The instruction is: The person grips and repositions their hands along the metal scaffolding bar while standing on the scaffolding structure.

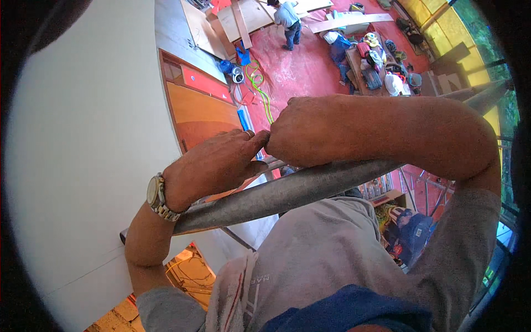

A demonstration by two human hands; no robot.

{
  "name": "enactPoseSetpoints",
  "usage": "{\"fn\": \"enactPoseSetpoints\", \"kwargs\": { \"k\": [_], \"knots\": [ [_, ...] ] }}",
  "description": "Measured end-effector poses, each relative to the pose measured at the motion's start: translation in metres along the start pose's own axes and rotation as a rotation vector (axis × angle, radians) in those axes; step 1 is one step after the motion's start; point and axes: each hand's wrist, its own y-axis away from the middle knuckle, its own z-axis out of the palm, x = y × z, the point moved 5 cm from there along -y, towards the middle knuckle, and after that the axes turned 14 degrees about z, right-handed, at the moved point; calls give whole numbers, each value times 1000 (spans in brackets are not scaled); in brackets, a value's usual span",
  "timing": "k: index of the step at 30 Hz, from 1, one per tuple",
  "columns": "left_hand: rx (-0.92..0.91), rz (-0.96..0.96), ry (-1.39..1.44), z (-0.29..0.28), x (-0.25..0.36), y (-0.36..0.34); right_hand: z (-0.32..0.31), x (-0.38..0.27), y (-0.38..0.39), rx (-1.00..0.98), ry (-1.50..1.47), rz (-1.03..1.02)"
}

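My left hand (215,160), with a ring and a metal wristwatch (156,196) on that arm, stretches over a thick grey pipe (265,193). Its fingers reach my right hand (298,130), and its thumb stands apart from them, so it looks open. The right hand is bent inward and closed, its back toward me. Whatever may be inside its curled fingers is hidden. Across my front runs the pipe, beneath both hands, and my right forearm lies along it.
A white wall (77,155) rises at left. Far below is a red-covered floor (282,77) with a person (287,22), a green hose (257,83), and a board table (359,74) piled with bags. A cardboard box (387,198) and metal scaffold bars (406,185) stand at right.
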Motion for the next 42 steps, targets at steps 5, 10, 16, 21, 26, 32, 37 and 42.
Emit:
{"fn": "enactPoseSetpoints", "kwargs": {
  "k": [5,10,16,21,26,32,37,42],
  "knots": [
    [-2,-7,21,-1,3,2,0,1,-1,23,-14,5],
    [34,19,24,0,1,2,-21,-7,14,20,-34,3],
    [-3,-29,38,-5,4,-1,1,0,-5,-14,-58,-48],
    [2,-11,22,-1,2,0,1,3,1,10,34,17],
    [29,7,13,0,1,1,7,6,-4,27,-12,-23],
    [36,24,-10,-1,2,1,7,7,-2,41,-23,-44],
    [46,23,11,-1,3,0,2,6,-1,44,-51,-66],
    [47,13,-1,2,-1,1,-3,3,0,56,-89,-76]
  ]
}}
